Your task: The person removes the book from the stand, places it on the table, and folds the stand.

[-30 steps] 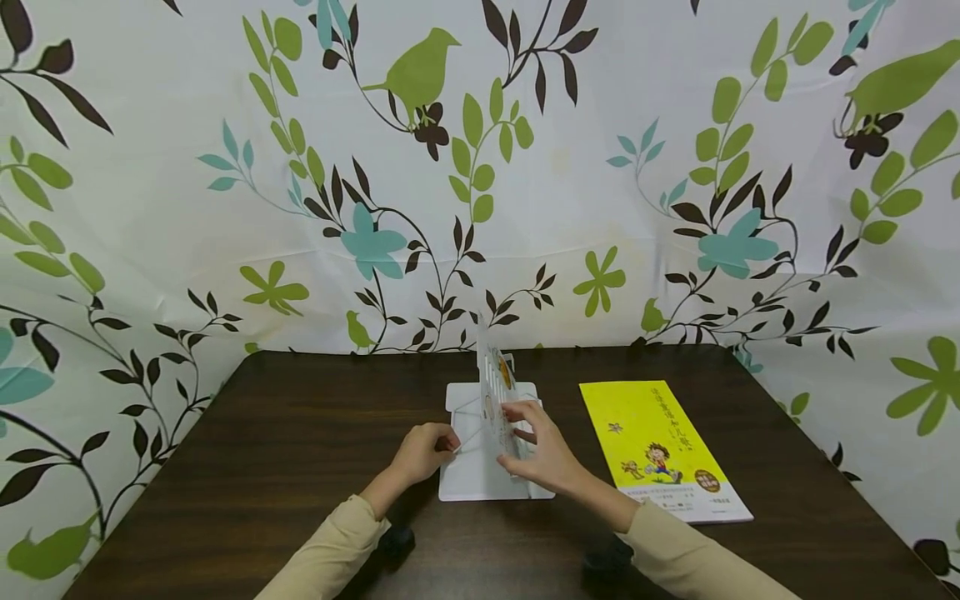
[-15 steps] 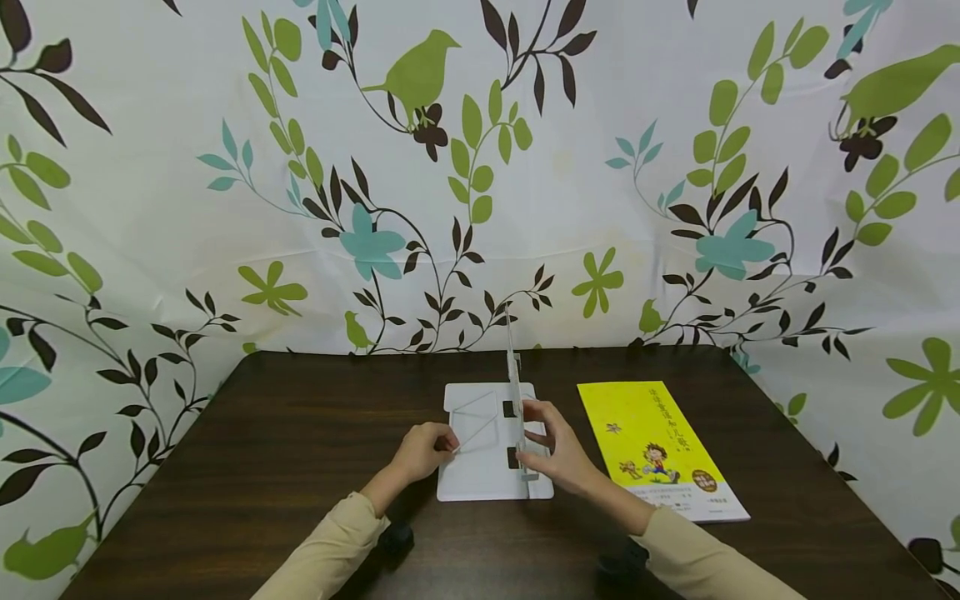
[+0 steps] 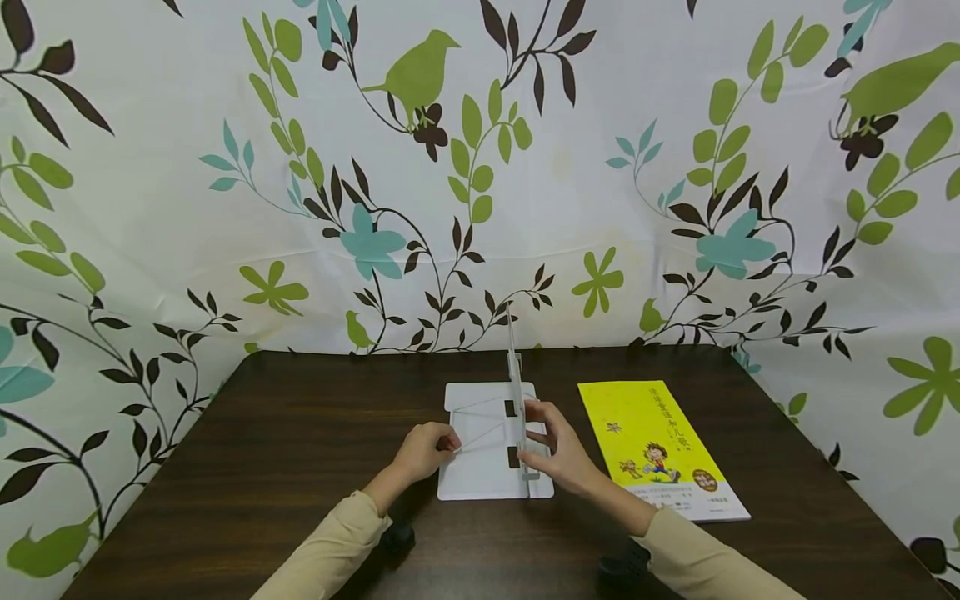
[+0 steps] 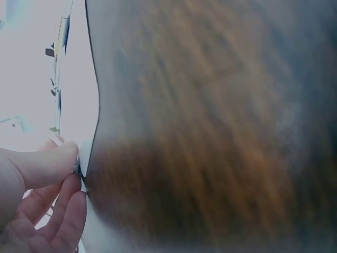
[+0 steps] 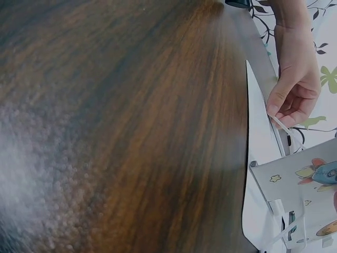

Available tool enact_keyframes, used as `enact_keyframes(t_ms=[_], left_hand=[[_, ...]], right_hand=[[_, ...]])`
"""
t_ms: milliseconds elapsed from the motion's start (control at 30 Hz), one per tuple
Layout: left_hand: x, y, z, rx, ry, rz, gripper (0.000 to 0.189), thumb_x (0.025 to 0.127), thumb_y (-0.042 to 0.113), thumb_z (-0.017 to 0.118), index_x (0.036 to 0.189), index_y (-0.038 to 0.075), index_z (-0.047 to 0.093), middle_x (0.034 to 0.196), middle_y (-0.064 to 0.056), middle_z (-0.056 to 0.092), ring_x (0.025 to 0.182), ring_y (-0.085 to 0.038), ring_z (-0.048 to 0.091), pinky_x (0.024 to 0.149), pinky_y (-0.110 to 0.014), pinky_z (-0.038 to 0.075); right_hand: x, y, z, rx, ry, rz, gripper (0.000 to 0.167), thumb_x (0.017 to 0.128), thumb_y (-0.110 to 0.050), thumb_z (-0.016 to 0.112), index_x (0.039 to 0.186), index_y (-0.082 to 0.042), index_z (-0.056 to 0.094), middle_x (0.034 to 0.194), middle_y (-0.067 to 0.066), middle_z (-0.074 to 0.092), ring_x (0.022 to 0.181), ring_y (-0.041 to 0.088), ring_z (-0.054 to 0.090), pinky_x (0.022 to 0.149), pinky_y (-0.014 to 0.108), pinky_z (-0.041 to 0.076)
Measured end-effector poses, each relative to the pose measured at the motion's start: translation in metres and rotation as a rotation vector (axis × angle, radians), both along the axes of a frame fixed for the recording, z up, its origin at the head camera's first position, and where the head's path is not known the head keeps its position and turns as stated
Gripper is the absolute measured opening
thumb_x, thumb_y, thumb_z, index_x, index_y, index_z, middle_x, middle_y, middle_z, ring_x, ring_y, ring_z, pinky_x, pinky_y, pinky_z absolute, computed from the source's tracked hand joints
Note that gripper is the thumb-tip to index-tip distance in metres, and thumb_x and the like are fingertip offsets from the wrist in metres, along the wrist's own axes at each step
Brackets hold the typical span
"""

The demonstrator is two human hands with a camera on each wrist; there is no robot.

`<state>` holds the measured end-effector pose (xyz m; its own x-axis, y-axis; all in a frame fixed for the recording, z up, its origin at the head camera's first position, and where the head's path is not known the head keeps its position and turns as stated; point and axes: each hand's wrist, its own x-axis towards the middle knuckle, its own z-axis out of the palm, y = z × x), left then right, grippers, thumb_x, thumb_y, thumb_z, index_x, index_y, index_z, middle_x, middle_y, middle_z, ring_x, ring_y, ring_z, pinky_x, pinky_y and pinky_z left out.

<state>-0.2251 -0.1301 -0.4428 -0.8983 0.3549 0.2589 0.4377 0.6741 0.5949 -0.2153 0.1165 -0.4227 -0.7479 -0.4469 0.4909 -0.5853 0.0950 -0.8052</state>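
Observation:
A white folding book stand lies on the table, with its flat base plate (image 3: pixel 480 483) down and its picture panel (image 3: pixel 516 375) standing nearly upright, edge-on in the head view. Rocket and star drawings cover the panel (image 5: pixel 284 182) in the right wrist view. My left hand (image 3: pixel 423 450), at the base's left edge, pinches the end of a thin white wire support (image 5: pixel 284 126) between thumb and fingertips. On the panel's right side, my right hand (image 3: pixel 558 450) holds the panel low down with thumb and fingers spread. Two dark pads (image 3: pixel 513 457) show at the panel's foot.
A yellow children's book (image 3: pixel 637 425) with a cartoon cover lies flat to the right of the stand. Dark wood-grain table (image 3: pixel 330 417) spreads around both. Behind it hangs a white cloth (image 3: pixel 570 192) printed with birds and leaves.
My right hand has swung the panel rightward from a left lean to nearly upright. My left hand stays at the base's edge, while the wire's far end has shifted slightly right.

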Motion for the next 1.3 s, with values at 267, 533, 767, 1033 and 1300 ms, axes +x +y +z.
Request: enact_keyframes(t_ms=[267,533,767,1033,1300], left_hand=[[-0.003,0.001,-0.001,-0.007,0.012,0.008,0.013,0.069,-0.008,0.068,0.071,0.005,0.065,0.067,-0.003,0.063,0.064,-0.011,0.056,0.058,-0.022,0.045],[-0.002,0.003,0.001,-0.042,0.035,0.039,0.013,0.071,-0.006,0.068,0.069,0.006,0.067,0.065,0.001,0.061,0.061,-0.010,0.053,0.055,-0.022,0.043],[-0.003,0.004,0.002,-0.046,0.020,0.035,0.012,0.071,-0.007,0.068,0.070,0.005,0.067,0.066,0.000,0.061,0.062,-0.010,0.053,0.056,-0.022,0.043],[-0.004,-0.004,0.000,0.014,0.000,-0.039,0.011,0.071,-0.007,0.068,0.074,0.003,0.066,0.070,-0.003,0.063,0.065,-0.012,0.056,0.059,-0.025,0.047],[0.000,-0.014,0.007,0.100,-0.048,-0.065,0.013,0.074,-0.007,0.066,0.087,-0.003,0.066,0.084,-0.009,0.065,0.077,-0.021,0.061,0.067,-0.031,0.051]], right_hand=[[0.000,-0.001,0.001,-0.005,0.005,-0.003,0.058,0.074,-0.004,0.062,0.126,0.004,0.039,0.122,0.021,0.043,0.106,0.037,0.046,0.089,0.045,0.044],[0.001,-0.002,0.002,-0.010,0.006,0.002,0.057,0.075,-0.004,0.062,0.126,0.004,0.038,0.123,0.021,0.042,0.107,0.039,0.046,0.089,0.045,0.043],[0.001,-0.002,0.002,-0.006,0.001,-0.007,0.057,0.075,-0.004,0.061,0.126,0.005,0.038,0.123,0.022,0.042,0.107,0.039,0.046,0.089,0.044,0.043],[0.001,-0.005,0.000,-0.034,-0.016,0.000,0.057,0.075,-0.002,0.063,0.126,0.005,0.039,0.123,0.023,0.042,0.108,0.038,0.046,0.088,0.042,0.045],[0.002,-0.010,-0.002,-0.024,-0.018,-0.044,0.055,0.074,-0.006,0.063,0.125,0.000,0.043,0.123,0.020,0.044,0.107,0.037,0.046,0.086,0.045,0.046]])
